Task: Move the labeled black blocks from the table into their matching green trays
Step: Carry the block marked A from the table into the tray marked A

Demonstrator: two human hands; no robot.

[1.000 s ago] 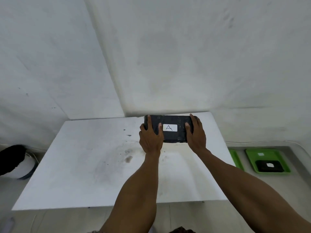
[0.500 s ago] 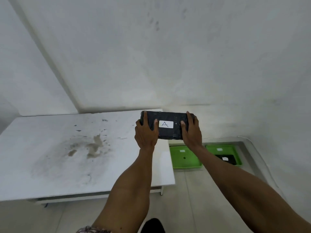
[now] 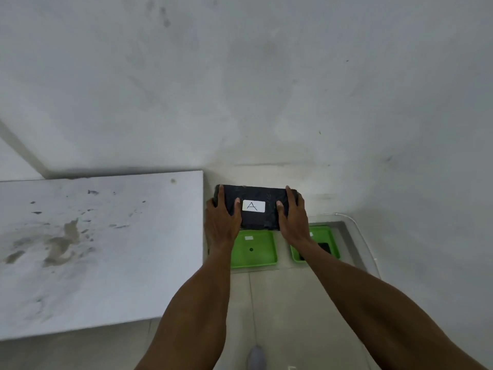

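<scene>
I hold a black block (image 3: pixel 256 217) with a white label reading "A" in the air, off the right side of the white table (image 3: pixel 101 252). My left hand (image 3: pixel 222 222) grips its left end and my right hand (image 3: pixel 293 222) grips its right end. Below the block, on the floor, lies a green tray (image 3: pixel 254 259) with a small white label and a dark dot in it. A second green tray (image 3: pixel 334 245) lies to its right and holds another black block (image 3: pixel 324 248), partly hidden by my right forearm.
The stained white table top fills the left half of the view. White walls rise behind the trays. A grey ledge with a thin white cable (image 3: pixel 357 228) runs along the right wall. The toe of my shoe (image 3: pixel 256 357) shows on the tiled floor below.
The block labelled A has left the table and travelled right with both hands on it, and now hangs above the left green tray. The view has turned right and closer to the trays.
</scene>
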